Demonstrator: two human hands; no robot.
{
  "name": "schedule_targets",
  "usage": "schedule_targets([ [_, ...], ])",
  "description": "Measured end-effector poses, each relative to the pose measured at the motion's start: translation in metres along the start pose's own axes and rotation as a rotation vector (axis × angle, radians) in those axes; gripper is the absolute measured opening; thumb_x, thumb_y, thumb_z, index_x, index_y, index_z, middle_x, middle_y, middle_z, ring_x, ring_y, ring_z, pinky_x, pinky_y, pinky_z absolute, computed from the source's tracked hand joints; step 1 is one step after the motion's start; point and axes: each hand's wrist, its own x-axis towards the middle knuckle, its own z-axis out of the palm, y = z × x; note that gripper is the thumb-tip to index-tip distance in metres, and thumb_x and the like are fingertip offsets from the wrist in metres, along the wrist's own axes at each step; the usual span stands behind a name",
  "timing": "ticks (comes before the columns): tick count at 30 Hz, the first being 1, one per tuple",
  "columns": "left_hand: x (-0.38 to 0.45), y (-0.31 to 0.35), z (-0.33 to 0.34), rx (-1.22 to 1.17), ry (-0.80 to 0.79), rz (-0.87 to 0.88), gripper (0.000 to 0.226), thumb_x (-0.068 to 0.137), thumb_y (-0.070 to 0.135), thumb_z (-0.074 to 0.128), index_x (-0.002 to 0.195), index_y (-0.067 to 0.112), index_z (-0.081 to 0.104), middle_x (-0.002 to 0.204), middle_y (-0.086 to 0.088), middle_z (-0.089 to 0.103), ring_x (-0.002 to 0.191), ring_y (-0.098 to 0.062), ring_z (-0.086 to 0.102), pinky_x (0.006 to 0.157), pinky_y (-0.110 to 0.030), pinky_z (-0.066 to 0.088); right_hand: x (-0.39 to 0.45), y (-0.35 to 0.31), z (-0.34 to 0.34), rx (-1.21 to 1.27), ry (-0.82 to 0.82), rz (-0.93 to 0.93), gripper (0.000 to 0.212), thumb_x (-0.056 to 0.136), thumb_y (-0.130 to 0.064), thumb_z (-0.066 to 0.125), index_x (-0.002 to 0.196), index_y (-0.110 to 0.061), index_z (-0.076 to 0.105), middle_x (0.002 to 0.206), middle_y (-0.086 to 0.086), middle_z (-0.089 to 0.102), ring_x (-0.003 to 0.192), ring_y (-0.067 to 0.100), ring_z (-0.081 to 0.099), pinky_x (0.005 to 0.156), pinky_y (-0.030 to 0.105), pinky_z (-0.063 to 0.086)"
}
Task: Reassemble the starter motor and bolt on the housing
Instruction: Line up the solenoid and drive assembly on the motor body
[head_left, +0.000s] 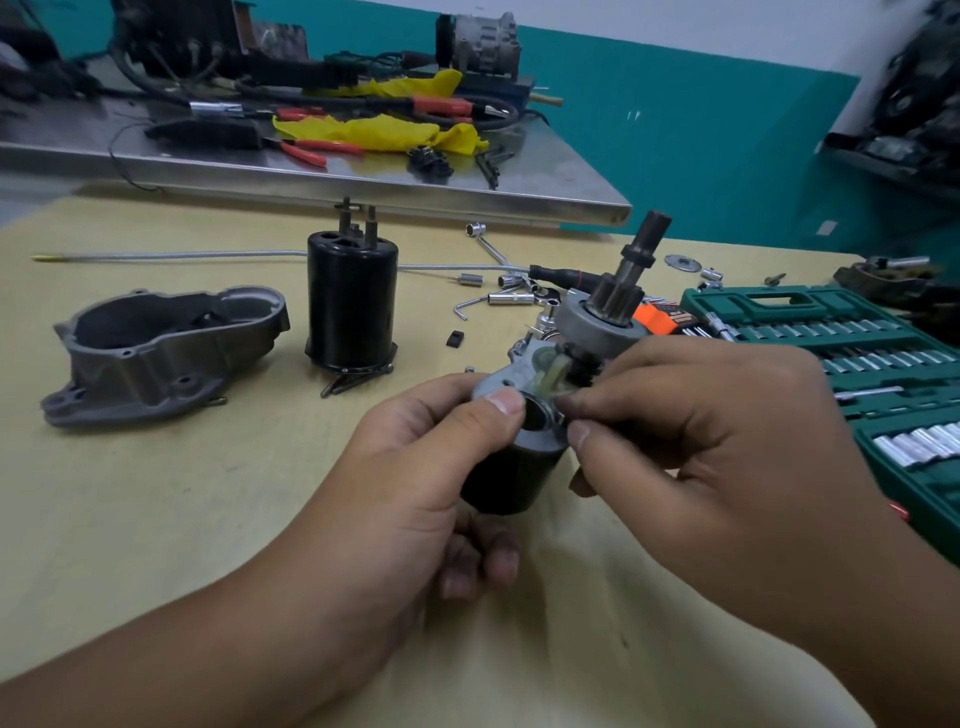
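My left hand (415, 483) grips a black cylindrical solenoid body (511, 475) with a grey bracket on top, thumb pressed on the bracket's edge. Out of the bracket rises the pinion shaft (631, 275), tilted up and to the right. My right hand (727, 431) pinches a small pale part at the bracket's yellowish fork lever (550, 376). The grey cast housing (156, 353) lies open side up at the left. A black motor can (352, 301) stands upright behind the middle of the wooden table.
An open green socket set case (857, 358) fills the right side. Loose sockets, a hex key and an L-wrench (498, 291) are scattered behind the assembly. A steel cable (171, 254) lies across the back. A metal bench (322, 182) with pliers and yellow cloth stands beyond.
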Motion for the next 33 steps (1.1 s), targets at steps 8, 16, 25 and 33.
schedule_targets([
  [8,0.002,0.000,-0.001,0.026,-0.029,0.019,0.028,0.080,0.040,0.065,0.101,0.024,0.076,0.070,-0.002,0.065,0.036,-0.022,0.048,0.037,-0.013,0.030,0.002,0.002,0.000,0.203,-0.018,0.131,0.014,0.086,-0.005,0.077,0.078,-0.016,0.079,0.064,-0.008,0.071,0.051,-0.003,0.068,0.049,0.019,0.053],
  [16,0.003,-0.002,-0.005,0.039,-0.021,0.089,0.025,0.083,0.036,0.062,0.101,0.026,0.076,0.069,-0.002,0.066,0.036,-0.022,0.048,0.038,-0.014,0.031,0.000,-0.006,0.018,0.453,0.114,0.362,0.017,0.081,-0.006,0.080,0.072,-0.020,0.077,0.063,-0.006,0.072,0.043,0.014,0.068,0.044,0.031,0.056],
  [25,0.001,0.000,-0.004,0.074,-0.038,0.268,0.027,0.084,0.033,0.067,0.110,0.025,0.071,0.078,-0.006,0.068,0.039,-0.026,0.051,0.038,-0.018,0.036,-0.003,-0.020,0.040,0.825,0.387,0.539,0.008,0.070,-0.015,0.081,0.071,-0.013,0.073,0.057,0.013,0.067,0.038,0.025,0.060,0.044,0.036,0.054],
  [33,0.008,-0.001,-0.004,0.038,0.077,0.096,0.023,0.083,0.035,0.062,0.101,0.026,0.073,0.063,-0.001,0.063,0.037,-0.022,0.047,0.039,-0.015,0.031,-0.007,-0.011,0.051,0.554,0.328,0.466,0.012,0.089,-0.016,0.078,0.082,-0.022,0.071,0.065,0.007,0.067,0.055,0.034,0.061,0.051,0.050,0.054],
])
